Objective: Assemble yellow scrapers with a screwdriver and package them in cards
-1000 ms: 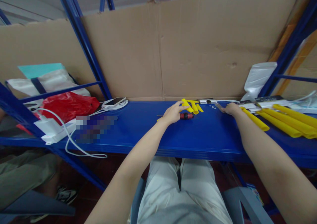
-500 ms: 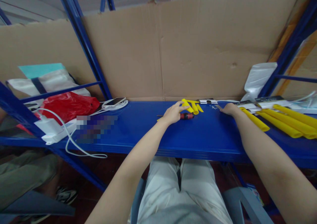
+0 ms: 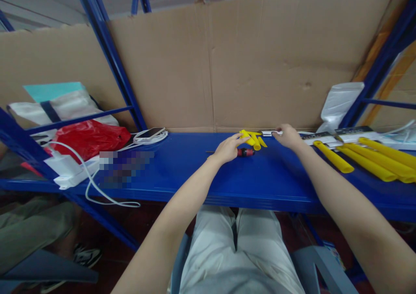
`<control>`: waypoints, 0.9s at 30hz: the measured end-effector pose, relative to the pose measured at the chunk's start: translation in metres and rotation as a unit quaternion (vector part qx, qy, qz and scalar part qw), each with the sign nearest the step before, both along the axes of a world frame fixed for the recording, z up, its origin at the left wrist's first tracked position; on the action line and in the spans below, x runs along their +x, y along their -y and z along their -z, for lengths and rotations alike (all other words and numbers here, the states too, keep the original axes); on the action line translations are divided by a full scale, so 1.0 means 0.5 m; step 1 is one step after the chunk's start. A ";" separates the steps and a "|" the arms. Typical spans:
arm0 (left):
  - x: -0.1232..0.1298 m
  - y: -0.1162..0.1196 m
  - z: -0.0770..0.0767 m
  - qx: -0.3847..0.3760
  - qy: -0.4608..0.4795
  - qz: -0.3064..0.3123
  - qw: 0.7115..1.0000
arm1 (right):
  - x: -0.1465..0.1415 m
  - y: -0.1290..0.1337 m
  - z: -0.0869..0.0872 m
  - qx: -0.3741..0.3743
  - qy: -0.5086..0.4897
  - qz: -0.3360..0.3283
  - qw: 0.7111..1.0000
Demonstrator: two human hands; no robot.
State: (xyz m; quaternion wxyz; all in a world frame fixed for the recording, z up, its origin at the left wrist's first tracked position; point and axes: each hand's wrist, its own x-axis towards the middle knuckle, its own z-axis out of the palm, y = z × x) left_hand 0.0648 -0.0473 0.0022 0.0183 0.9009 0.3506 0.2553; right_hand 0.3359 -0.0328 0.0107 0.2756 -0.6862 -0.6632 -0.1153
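My left hand point(image 3: 227, 148) rests over the blue tabletop, its thumb and fingers closed about the near-left side of a yellow tube-like piece point(image 3: 247, 137). More short yellow pieces point(image 3: 256, 145) lie against it. Just below that hand is a screwdriver point(image 3: 246, 152) with a red and black handle, its shaft pointing left and partly hidden by the hand. My right hand point(image 3: 287, 135) is at the back of the table, fingertips pinched together beside a small white item point(image 3: 267, 133). Whatever is between those fingertips is too small to make out.
Long yellow handle-like tubes point(image 3: 378, 161) lie at the right, next to white and black packaging point(image 3: 351, 133). At the left are a phone point(image 3: 152, 132), white cables, a power strip point(image 3: 76, 177) and a red bag point(image 3: 91, 138). Cardboard point(image 3: 260, 64) walls the back. Another person's leg point(image 3: 35, 229) is at left.
My right hand has moved left along the back of the table, covering the spot where small silvery bits showed. My left hand has barely shifted, still at the yellow piece.
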 end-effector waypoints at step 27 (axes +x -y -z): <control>0.002 0.014 0.000 -0.045 0.023 -0.002 0.999 | -0.080 -0.005 0.012 0.029 -0.215 -0.045 0.975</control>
